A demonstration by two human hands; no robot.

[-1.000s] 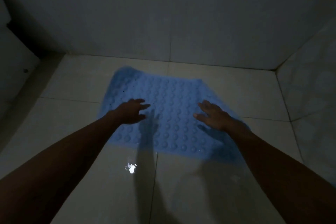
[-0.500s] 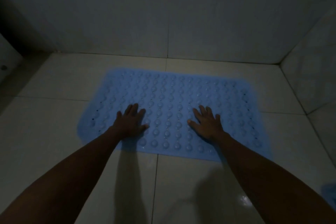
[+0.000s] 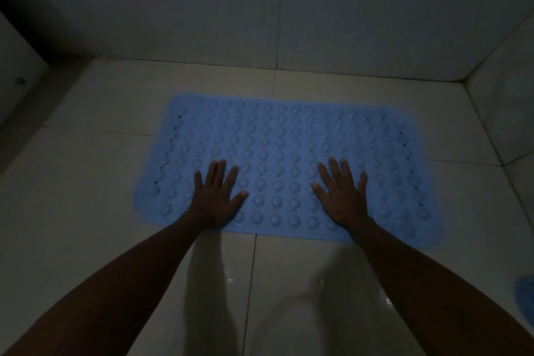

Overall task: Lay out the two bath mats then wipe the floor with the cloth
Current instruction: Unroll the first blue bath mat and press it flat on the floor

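Observation:
A blue rubber bath mat (image 3: 284, 139) covered in round bumps lies flat on the pale tiled floor (image 3: 95, 188), its long side running left to right. My left hand (image 3: 215, 196) presses flat on the mat's near left part with fingers spread. My right hand (image 3: 342, 195) presses flat on its near right part, fingers also straight. A sliver of another blue thing (image 3: 524, 296) shows at the right edge; I cannot tell if it is the second mat. No cloth is in view.
Tiled walls close the space behind (image 3: 277, 9) and to the right (image 3: 508, 101). A dark recess sits at the upper left corner (image 3: 26, 46). The floor near me looks wet and glossy (image 3: 289, 298). The light is dim.
The mat went from partly lifted and folded to lying fully flat. Both hands came down onto it and spread their fingers. The view shifted closer.

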